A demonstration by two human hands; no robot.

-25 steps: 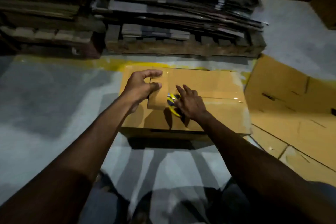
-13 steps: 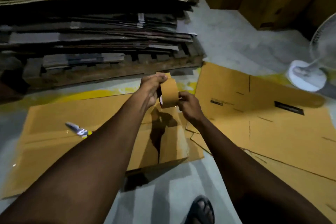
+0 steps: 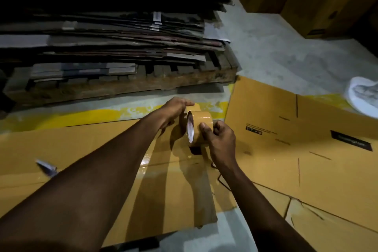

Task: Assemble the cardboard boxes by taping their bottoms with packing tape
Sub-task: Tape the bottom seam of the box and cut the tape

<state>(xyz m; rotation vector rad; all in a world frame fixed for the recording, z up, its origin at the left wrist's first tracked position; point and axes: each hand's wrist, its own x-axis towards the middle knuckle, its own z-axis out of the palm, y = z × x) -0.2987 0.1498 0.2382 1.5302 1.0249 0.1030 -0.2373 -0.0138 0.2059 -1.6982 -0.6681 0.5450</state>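
Tape (image 3: pixel 202 125) held up over box (image 3: pixel 98 149). Right hand (image 3: pixel 222 140) curled round roll, thumb on band. Left hand (image 3: pixel 176 109) pinches far edge, likely hunting loose end for next strip.

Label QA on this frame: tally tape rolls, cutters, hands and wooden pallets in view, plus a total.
Tape rolls: 1, the tape roll, gripped by both hands.
Cutters: 1, a blurred tool, likely a cutter, lying on the box.
Hands: 2, left hand and right hand.
Wooden pallets: 1, the pallet at the back.
Total: 5
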